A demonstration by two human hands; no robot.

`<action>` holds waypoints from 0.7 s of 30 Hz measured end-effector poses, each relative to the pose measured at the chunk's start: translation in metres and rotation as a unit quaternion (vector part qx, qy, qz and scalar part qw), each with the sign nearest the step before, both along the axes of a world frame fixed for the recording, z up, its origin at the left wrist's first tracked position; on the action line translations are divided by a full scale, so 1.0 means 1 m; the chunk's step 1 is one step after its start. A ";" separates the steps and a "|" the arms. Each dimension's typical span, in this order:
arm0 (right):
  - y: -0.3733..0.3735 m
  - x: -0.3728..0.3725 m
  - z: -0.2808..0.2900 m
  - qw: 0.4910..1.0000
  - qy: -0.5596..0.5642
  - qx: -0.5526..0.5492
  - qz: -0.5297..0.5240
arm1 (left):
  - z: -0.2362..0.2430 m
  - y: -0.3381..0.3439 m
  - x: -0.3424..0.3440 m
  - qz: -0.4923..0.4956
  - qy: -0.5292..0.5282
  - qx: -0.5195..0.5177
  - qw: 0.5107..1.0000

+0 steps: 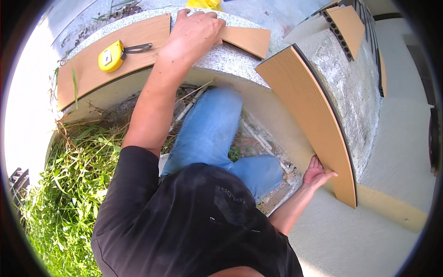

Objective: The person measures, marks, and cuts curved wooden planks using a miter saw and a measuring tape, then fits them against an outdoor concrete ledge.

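Observation:
My left hand is at the top middle, fingers curled over the near end of a short tan wood-grain board piece on the speckled stone ledge. Its fingertips are partly hidden. Left of it lies a longer tan board, with a yellow tape measure and its black wrist strap on top. Down on the right, my right hand grips the edge of a long tan plank, thumb against its face and fingers behind. That plank slants from the ledge toward the lower right.
More hollow-core boards lean on the rough concrete block at the upper right. A yellow object lies beyond the ledge. Grass grows at the left; white pipes run beside my knees. A grey wall stands right.

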State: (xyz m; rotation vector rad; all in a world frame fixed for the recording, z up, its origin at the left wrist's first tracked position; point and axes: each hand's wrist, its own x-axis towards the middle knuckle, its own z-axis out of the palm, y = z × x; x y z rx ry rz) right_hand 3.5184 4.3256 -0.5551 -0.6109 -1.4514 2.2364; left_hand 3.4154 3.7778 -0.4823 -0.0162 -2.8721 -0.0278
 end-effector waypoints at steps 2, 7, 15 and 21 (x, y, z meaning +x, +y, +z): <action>0.006 0.002 -0.004 1.000 -0.015 0.001 -0.025 | 0.033 0.003 -0.001 -0.028 0.024 -0.002 0.999; 0.004 -0.002 -0.005 1.000 -0.013 -0.012 -0.018 | 0.075 0.026 -0.031 -0.183 0.236 -0.077 0.951; 0.009 -0.003 -0.008 0.997 -0.026 -0.027 -0.060 | 0.116 0.083 -0.063 -0.432 0.260 -0.023 0.863; 0.014 -0.002 -0.009 0.998 0.001 -0.033 -0.044 | 0.048 0.106 -0.093 -0.371 0.265 0.446 0.771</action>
